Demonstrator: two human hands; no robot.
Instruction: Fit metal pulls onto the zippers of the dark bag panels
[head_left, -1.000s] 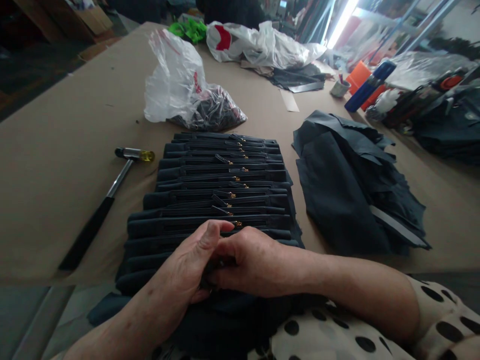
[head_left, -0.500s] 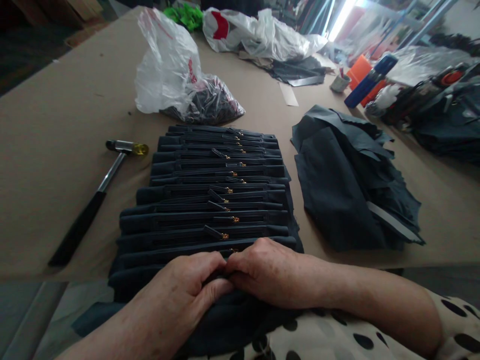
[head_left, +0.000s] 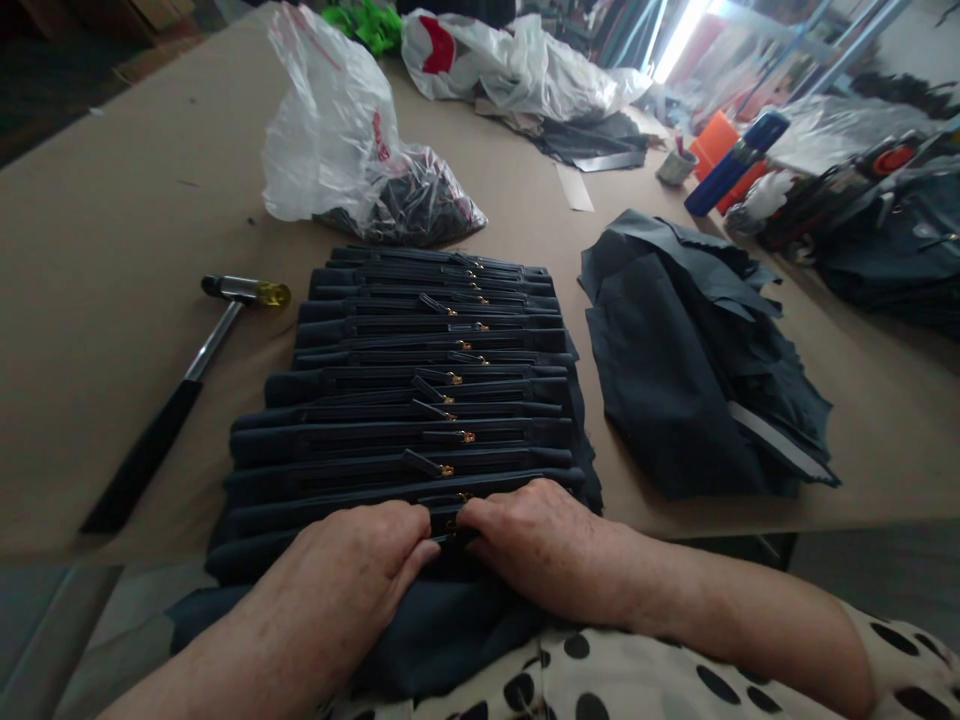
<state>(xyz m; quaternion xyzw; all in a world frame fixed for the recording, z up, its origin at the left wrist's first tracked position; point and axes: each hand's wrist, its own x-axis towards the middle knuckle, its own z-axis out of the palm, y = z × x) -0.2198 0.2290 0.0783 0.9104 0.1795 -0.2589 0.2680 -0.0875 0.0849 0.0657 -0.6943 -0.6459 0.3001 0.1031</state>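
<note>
A row of dark zippered fabric pieces point(head_left: 435, 380) lies overlapped on the table, each with a gold slider and a dark pull tab. At the row's near end, my left hand point(head_left: 360, 560) is closed, thumb and fingers pinching the nearest zippered piece. Just to its right, my right hand point(head_left: 540, 540) pinches the same piece with bent fingers. A gold slider point(head_left: 451, 524) shows in the narrow gap between the fingertips. Whether either hand holds its pull tab is hidden. Loose dark fabric point(head_left: 450, 640) hangs below my hands onto my lap.
A hammer point(head_left: 196, 365) with a yellow tip lies at the left. Behind the row sits a clear plastic bag point(head_left: 330, 130) with dark contents. Cut dark fabric point(head_left: 675, 360) is heaped at the right. Farther right are a blue cylinder point(head_left: 739, 165) and a small cup point(head_left: 676, 167).
My hands have drawn slightly apart, uncovering a gold slider between them. The left hand has shifted left. The whole view has moved a little.
</note>
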